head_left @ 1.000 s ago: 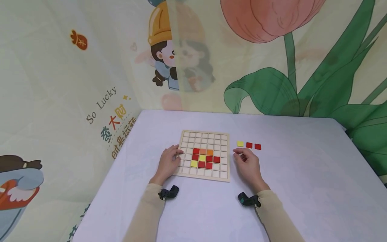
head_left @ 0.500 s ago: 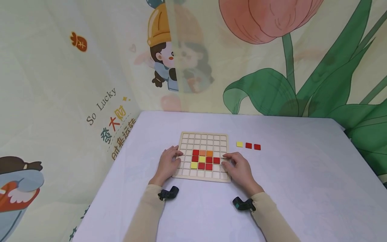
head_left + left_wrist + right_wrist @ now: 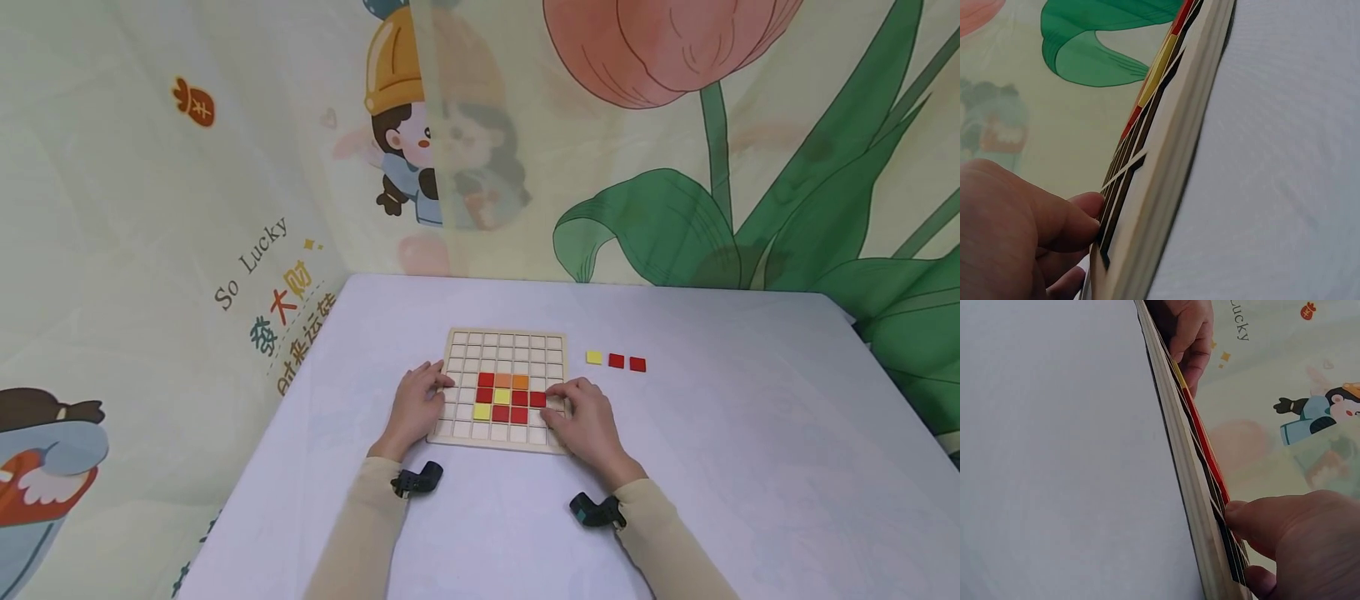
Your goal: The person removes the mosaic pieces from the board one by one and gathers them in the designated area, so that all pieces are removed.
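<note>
A wooden grid board (image 3: 505, 332) lies on the table with red, yellow and orange square tiles in its cells. My left hand (image 3: 412, 410) rests at the board's left edge; in the left wrist view its thumb and forefinger lie over the frame. My right hand (image 3: 589, 423) reaches over the right edge. Its thumb and forefinger touch at or beside the rightmost red tile (image 3: 537, 399), slightly spread; whether they grip it is not clear. In the right wrist view the thumb (image 3: 1244, 514) sits against the end of the red row. The other fingers are partly hidden.
To the right of the board lie a loose yellow tile (image 3: 593, 357) and two red tiles, one being the outer red tile (image 3: 637, 364). A white cloth (image 3: 750, 433) covers the table. Behind it hangs a printed backdrop (image 3: 645, 142).
My right hand has come left from beside the board to the rightmost red tile. My left hand stays at the left edge. The loose tiles lie as before.
</note>
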`<state>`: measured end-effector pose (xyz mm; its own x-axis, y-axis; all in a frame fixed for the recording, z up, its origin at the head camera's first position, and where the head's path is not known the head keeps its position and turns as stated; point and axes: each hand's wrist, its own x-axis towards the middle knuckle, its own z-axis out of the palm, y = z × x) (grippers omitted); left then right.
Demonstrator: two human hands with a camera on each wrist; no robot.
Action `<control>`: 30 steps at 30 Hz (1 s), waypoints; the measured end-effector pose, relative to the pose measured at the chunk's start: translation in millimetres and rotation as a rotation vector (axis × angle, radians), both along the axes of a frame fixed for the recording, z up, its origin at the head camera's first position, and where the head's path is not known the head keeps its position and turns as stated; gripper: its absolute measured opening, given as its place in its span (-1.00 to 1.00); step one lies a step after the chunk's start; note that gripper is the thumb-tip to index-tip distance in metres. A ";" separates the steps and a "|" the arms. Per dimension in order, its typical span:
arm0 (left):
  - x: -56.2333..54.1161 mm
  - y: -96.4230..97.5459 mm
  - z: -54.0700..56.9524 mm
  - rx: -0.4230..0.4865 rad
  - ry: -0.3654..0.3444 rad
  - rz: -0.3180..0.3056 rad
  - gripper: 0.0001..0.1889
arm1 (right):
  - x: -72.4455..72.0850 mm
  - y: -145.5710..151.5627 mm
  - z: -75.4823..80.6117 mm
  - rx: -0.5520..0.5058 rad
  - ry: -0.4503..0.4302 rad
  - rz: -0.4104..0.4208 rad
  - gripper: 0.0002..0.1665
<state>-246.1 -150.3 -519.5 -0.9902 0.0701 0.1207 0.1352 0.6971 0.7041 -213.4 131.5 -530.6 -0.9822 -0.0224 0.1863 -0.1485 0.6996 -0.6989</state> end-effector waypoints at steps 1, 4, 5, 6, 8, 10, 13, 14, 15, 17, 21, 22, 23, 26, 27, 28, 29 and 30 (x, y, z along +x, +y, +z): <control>0.1 -0.1 0.6 0.001 0.002 -0.001 -0.76 | 0.4 -1.5 0.6 0.011 0.003 0.003 -0.61; 0.3 -0.3 2.0 0.011 0.005 -0.003 -0.77 | 1.7 -4.9 2.6 0.031 0.009 0.005 -0.54; 0.3 -0.5 2.1 0.011 0.009 -0.004 -0.76 | 2.1 -5.8 3.5 0.036 0.009 0.004 -0.53; 0.3 -0.5 2.1 0.012 0.018 -0.006 -0.76 | 2.3 -6.3 4.0 0.040 0.009 0.003 -0.53; 0.4 -0.8 2.7 0.015 0.025 -0.007 -0.76 | 2.4 -6.9 4.7 0.047 0.006 0.002 -0.53; 0.4 -0.9 2.8 0.018 0.023 -0.004 -0.76 | 1.9 -7.0 4.8 0.053 0.003 -0.001 -0.54; 0.7 -1.2 3.3 0.023 0.011 -0.001 -0.76 | 1.4 -7.1 4.7 0.057 -0.001 -0.002 -0.56; 0.8 -1.3 3.6 0.026 0.011 -0.001 -0.76 | 1.3 -7.0 4.5 0.056 -0.002 -0.002 -0.56; 0.9 -1.3 3.8 0.028 0.009 -0.001 -0.76 | 1.1 -6.9 4.2 0.056 -0.003 -0.004 -0.57; 1.2 -1.3 4.1 0.031 0.011 -0.003 -0.76 | 1.1 -6.7 3.9 0.053 -0.002 -0.007 -0.59; 0.9 -0.9 4.1 0.025 0.008 0.003 -0.77 | 1.3 -6.9 3.6 0.021 -0.002 -0.006 -0.69; 0.9 -0.8 3.9 0.023 0.007 0.005 -0.77 | 1.6 -7.2 3.6 0.014 -0.001 -0.006 -0.69; 0.8 -0.7 3.7 0.022 0.003 0.007 -0.77 | 1.7 -7.4 3.6 0.006 -0.002 -0.007 -0.69; 1.0 -0.5 3.0 0.023 -0.004 0.011 -0.76 | 2.5 -8.1 3.1 0.003 -0.005 -0.009 -0.66; 1.1 -0.4 2.6 0.022 -0.005 0.010 -0.76 | 2.7 -8.4 2.8 0.009 -0.006 -0.011 -0.63; 1.2 -0.4 2.5 0.020 -0.004 0.010 -0.76 | 2.5 -8.5 2.6 0.015 -0.006 -0.012 -0.62; 1.1 -0.6 2.4 0.020 -0.005 0.011 -0.76 | 2.2 -8.7 2.4 0.020 -0.008 -0.013 -0.62; 1.2 -0.7 2.4 0.019 -0.001 0.010 -0.76 | 2.0 -9.1 2.5 0.023 -0.008 -0.013 -0.62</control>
